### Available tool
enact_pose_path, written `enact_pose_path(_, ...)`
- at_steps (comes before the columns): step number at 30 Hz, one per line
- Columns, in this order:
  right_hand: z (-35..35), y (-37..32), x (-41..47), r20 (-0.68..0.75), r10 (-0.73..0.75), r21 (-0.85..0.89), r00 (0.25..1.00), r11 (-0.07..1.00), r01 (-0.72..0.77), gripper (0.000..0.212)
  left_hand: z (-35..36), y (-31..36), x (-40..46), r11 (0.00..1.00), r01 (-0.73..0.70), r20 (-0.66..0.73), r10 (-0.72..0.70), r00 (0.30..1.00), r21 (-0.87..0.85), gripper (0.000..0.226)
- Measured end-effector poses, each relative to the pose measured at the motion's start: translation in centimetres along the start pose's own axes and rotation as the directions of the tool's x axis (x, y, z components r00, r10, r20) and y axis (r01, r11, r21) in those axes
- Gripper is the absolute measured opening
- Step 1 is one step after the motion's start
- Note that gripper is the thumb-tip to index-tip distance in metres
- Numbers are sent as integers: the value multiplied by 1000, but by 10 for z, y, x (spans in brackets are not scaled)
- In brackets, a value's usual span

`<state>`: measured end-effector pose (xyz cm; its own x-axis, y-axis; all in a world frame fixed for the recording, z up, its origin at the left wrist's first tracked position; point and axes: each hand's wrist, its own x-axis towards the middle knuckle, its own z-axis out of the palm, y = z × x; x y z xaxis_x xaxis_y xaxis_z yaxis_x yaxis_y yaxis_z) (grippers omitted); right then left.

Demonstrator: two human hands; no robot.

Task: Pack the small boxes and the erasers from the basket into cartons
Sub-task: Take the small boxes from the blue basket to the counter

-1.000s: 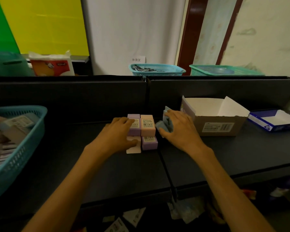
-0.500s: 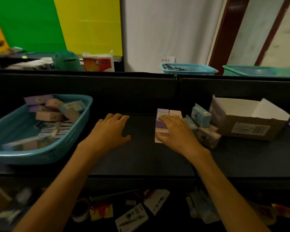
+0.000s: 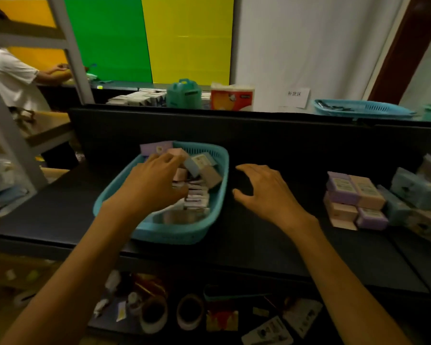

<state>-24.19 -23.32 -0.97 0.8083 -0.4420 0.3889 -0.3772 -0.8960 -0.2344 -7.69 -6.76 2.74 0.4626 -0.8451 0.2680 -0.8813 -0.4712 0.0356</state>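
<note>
A teal basket (image 3: 217, 195) sits on the black table and holds several small boxes and erasers (image 3: 199, 175) in purple, pink and blue. My left hand (image 3: 152, 185) reaches down into the basket over the pile, fingers spread; whether it grips anything is hidden. My right hand (image 3: 264, 192) hovers above the table just right of the basket, fingers apart and empty. A neat stack of purple and pink boxes (image 3: 353, 197) stands at the right, with pale blue boxes (image 3: 413, 188) beside it. No carton is in view.
A black divider wall (image 3: 259, 135) runs behind the table. Beyond it stand a second teal basket (image 3: 361, 110), a tissue pack (image 3: 232, 97) and a green container (image 3: 183, 94). A person in a white shirt (image 3: 13, 78) works at far left. Tape rolls (image 3: 169, 312) lie below.
The view has swung left, so the basket is now central and the carton is out of frame. My left hand moved into the basket; my right hand left the stack and moved toward the basket.
</note>
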Motion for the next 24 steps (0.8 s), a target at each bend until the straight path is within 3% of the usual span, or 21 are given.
enact_pose_path(7, 33, -66, 43, -6, 95, 5, 995, 995, -95, 56, 16, -95, 20, 999, -49, 27, 50, 998, -7, 70)
enact_pose_path(15, 43, -82, 77, 78, 211, -99, 974, 974, -203, 71, 34, -142, 58, 988, -143, 53, 145, 988, -52, 88)
enact_pose_path(24, 60, -67, 123, 178, 153, -144, 972, 981, -128, 84, 49, -158, 103, 987, -138, 84, 146, 986, -88, 105)
